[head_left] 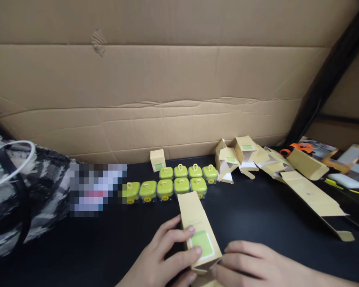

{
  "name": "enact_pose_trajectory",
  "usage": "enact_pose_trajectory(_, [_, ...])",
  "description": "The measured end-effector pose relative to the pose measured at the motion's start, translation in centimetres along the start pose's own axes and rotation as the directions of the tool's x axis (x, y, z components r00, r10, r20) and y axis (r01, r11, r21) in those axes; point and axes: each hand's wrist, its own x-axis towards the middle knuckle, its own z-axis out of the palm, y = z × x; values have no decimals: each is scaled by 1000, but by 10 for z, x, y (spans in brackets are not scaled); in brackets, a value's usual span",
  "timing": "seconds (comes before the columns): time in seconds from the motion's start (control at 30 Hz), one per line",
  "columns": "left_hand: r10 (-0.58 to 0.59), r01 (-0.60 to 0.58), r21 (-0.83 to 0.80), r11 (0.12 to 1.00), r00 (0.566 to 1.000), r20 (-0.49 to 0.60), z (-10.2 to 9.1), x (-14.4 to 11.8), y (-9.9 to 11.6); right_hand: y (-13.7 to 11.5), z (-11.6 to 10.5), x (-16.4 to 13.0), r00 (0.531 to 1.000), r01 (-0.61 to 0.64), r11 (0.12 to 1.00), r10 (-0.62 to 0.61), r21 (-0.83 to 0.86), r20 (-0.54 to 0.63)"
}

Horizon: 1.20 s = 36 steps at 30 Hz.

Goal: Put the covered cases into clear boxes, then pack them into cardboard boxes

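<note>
A tan cardboard box [194, 211] with a green label on its upper face lies slanted in front of me, its near end open. My left hand [167, 255] is closed around it from the left, fingertips on the upper face. At the near end, my right hand [251, 263] has its fingers bent against the flap [208, 281], and its fingertips are partly hidden. Just beyond the box stand two rows of small clear containers with green lids [165, 188], each lid with a loop on top. Some carry a round yellow sticker.
A small closed tan box [158, 160] stands behind the rows. Several opened boxes [247, 149] and flattened cardboard [312, 191] lie at the right, near a white mouse-like object [344, 180] and orange items [300, 148]. Patterned fabric [48, 187] with cables sits left. A cardboard wall [167, 75] closes the back.
</note>
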Motion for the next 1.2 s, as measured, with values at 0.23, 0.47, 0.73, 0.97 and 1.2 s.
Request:
enact_pose_trajectory(0.23, [-85, 85, -42, 995, 996, 6, -2, 1, 3, -3, -17, 17, 999, -20, 999, 18, -25, -45])
enact_pose_trajectory(0.47, [-191, 190, 31, 981, 981, 36, -6, 7, 16, 2, -13, 12, 995, -83, 996, 84, 28, -52])
enact_pose_trajectory(0.73, [-233, 262, -279, 924, 963, 132, -4, 1, 13, 1, -11, 15, 983, -181, 977, 183, 113, -7])
enact_pose_trajectory(0.97, [-288, 344, -218, 913, 924, 250, -11, -1, 14, 3, -12, 14, 977, -212, 965, 210, 154, 29])
enact_pose_trajectory(1.2, [-146, 159, -137, 978, 984, 104, -1, -3, 7, -1, -12, 16, 955, -292, 938, 295, 188, 11])
